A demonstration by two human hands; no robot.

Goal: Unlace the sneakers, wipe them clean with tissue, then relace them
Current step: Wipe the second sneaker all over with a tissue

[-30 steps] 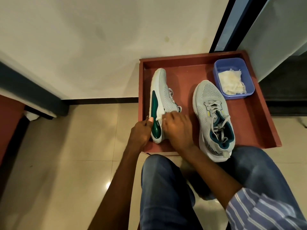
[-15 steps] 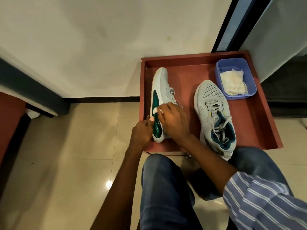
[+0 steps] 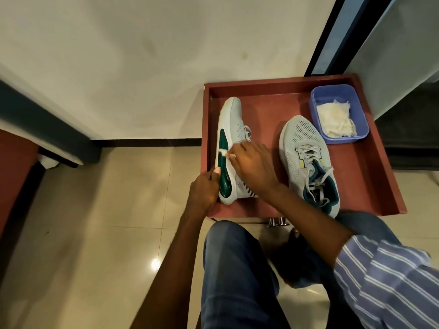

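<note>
Two light grey sneakers with green trim lie in a red-brown tray (image 3: 370, 162). The left sneaker (image 3: 234, 124) is tipped on its side, its green sole panel facing left. My left hand (image 3: 204, 188) grips its heel end, thumb on the sole. My right hand (image 3: 251, 162) pinches a small white tissue (image 3: 223, 151) against the green panel at mid-sole. The right sneaker (image 3: 306, 157) stands upright with its laces threaded and loose at the top.
A blue plastic box (image 3: 361, 129) holding crumpled white tissues sits in the tray's far right corner. A white wall is behind the tray, beige floor tiles to the left. My knees in blue jeans are below the tray's near edge.
My right hand has slid the tissue forward along the green sole panel, from near the heel to mid-sole. My left hand stays at the heel.
</note>
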